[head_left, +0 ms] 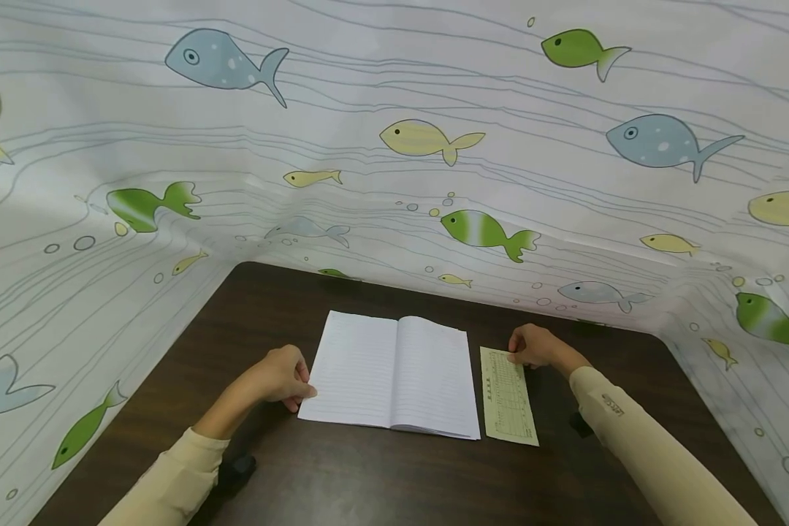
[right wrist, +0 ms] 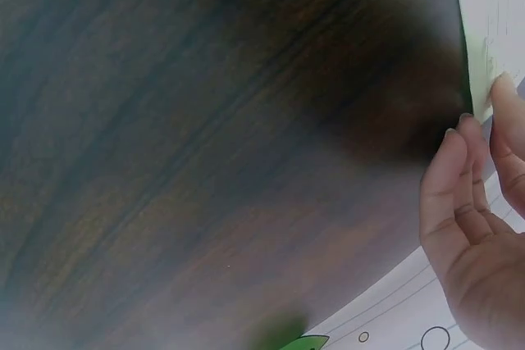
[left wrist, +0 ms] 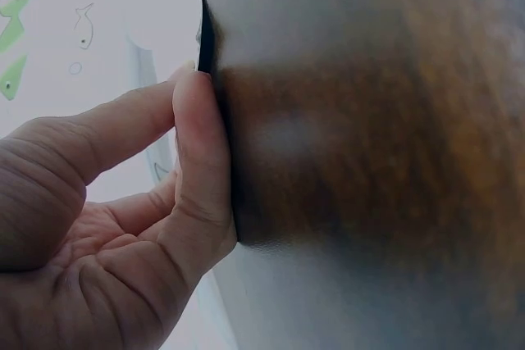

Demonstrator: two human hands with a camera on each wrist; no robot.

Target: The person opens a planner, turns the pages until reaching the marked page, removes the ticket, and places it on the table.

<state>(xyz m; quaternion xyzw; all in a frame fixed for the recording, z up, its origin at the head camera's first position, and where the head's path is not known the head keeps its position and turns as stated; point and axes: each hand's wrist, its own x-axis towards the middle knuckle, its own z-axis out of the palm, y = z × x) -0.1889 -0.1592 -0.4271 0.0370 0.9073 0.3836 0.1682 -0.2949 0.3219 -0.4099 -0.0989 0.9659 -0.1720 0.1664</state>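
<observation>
An open notebook (head_left: 358, 369) with lined white pages lies on the dark table. At its lower left edge my left hand (head_left: 283, 376) pinches the page corner between thumb and fingers; the left wrist view shows the left hand (left wrist: 139, 202) with its fingertips at the white page edge. To the right of the notebook is a narrow pale green printed slip (head_left: 509, 398). My right hand (head_left: 535, 345) pinches this slip's upper right corner, and in the right wrist view the right hand (right wrist: 484, 211) has thumb and fingertips at the slip's edge (right wrist: 479, 79).
The dark wood-grain table (head_left: 368, 482) has rounded far corners. White sheeting (head_left: 342, 146) printed with fish stands around its back and sides. Dark shapes show beneath both forearms.
</observation>
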